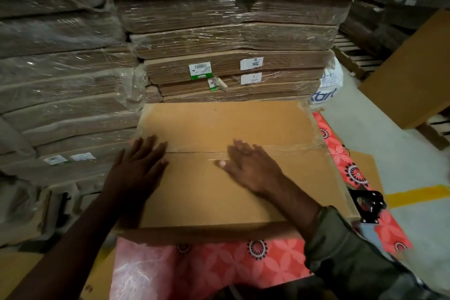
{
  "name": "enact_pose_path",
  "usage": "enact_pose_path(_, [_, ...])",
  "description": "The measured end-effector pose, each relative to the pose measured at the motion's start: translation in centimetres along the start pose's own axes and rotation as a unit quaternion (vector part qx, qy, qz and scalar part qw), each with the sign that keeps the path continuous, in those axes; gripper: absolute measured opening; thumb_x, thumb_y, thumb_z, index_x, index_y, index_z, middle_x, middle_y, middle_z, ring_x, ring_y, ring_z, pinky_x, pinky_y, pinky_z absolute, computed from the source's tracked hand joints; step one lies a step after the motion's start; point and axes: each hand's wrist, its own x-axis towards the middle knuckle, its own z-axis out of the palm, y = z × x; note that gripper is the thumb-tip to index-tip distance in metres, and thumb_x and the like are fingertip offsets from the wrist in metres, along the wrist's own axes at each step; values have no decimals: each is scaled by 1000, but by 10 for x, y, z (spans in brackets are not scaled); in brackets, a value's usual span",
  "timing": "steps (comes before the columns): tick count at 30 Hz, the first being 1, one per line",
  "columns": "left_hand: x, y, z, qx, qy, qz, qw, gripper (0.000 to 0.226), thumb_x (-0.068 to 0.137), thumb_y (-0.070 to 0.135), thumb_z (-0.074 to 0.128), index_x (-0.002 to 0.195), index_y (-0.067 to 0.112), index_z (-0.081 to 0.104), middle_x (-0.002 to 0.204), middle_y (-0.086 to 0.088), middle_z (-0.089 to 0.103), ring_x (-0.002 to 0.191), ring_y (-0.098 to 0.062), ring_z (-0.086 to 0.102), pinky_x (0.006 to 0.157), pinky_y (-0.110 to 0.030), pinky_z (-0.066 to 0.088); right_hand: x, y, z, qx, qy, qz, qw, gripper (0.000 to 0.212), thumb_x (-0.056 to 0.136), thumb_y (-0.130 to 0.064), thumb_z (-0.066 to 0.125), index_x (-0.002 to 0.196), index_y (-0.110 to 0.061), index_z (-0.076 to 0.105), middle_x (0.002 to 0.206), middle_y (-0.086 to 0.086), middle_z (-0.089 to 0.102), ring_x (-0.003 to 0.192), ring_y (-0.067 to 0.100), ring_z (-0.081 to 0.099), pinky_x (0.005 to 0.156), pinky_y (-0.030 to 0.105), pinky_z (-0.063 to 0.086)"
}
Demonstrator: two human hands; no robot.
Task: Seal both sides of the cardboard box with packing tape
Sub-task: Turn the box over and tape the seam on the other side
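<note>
Lying flat on a table with a pink flowered cloth (214,265), the cardboard box (219,126) fills most of the top, its far edge against wrapped stacks of flattened cartons (219,39). Clear packing tape (280,147) runs along its centre seam. Both hands press on it with fingers straight and spread, gripping nothing: left hand (140,165) at the seam's left end, right hand (250,165) on the tape. White labels (251,64) on the stacks carry illegible handwriting; a white bag (327,87) reads "kart". A black tape dispenser (369,204) sits at the table's right edge.
</note>
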Motion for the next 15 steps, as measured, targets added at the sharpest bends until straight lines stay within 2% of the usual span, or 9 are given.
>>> enact_pose_path(2, [-4, -11, 0, -36, 10, -27, 999, 69, 100, 73, 10, 164, 45, 7, 174, 9, -4, 160, -27, 3, 124, -62, 22, -21, 44, -4, 0, 40, 73, 997, 106, 87, -86, 5, 160, -12, 26, 171, 15, 15, 158, 28, 16, 126, 47, 16])
enact_pose_path(4, [-7, -14, 0, -135, 10, -71, 988, 72, 101, 74, 25, 164, 42, 9, 173, 15, -7, 159, -22, 14, 122, -56, 30, -43, 86, -8, 10, 85, 146, 986, 111, 84, -89, 8, 159, -9, 28, 171, 17, 17, 157, 30, 17, 125, 47, 20])
enact_pose_path(6, [-8, -12, -1, -193, 18, -85, 977, 79, 97, 77, 34, 164, 43, 7, 172, 22, -9, 156, -17, 26, 120, -51, 35, -57, 113, -15, 30, 105, 177, 978, 108, 86, -88, 13, 157, -9, 30, 170, 15, 18, 157, 30, 18, 125, 47, 22])
enact_pose_path(8, [-9, -9, -3, -218, 25, -79, 972, 87, 93, 81, 36, 164, 42, 5, 172, 22, -9, 155, -17, 28, 121, -49, 35, -66, 126, -20, 21, 129, 171, 977, 105, 86, -88, 12, 152, -11, 39, 167, 15, 28, 154, 32, 26, 123, 48, 27])
enact_pose_path(12, [-13, -3, -3, -205, 36, -98, 973, 84, 99, 71, 41, 166, 32, 8, 174, 10, -4, 157, -22, 21, 121, -48, 30, -74, 133, -26, 17, 197, 180, 964, 70, 100, -62, 41, 152, -15, 44, 164, 14, 35, 151, 30, 33, 117, 42, 33])
enact_pose_path(13, [-15, -2, -4, -198, 35, -109, 973, 83, 100, 68, 42, 166, 30, 8, 174, 7, -2, 157, -25, 22, 121, -50, 31, -75, 139, -24, 24, 201, 191, 961, 67, 101, -58, 43, 152, -14, 44, 165, 13, 35, 151, 30, 34, 115, 40, 35])
enact_pose_path(15, [-15, -1, -6, -209, 32, -127, 969, 85, 99, 70, 44, 166, 27, 13, 174, -3, 10, 153, -31, 31, 117, -55, 37, -79, 146, -21, 46, 176, 201, 963, 74, 98, -66, 41, 149, -14, 46, 165, 11, 35, 153, 27, 31, 114, 39, 35])
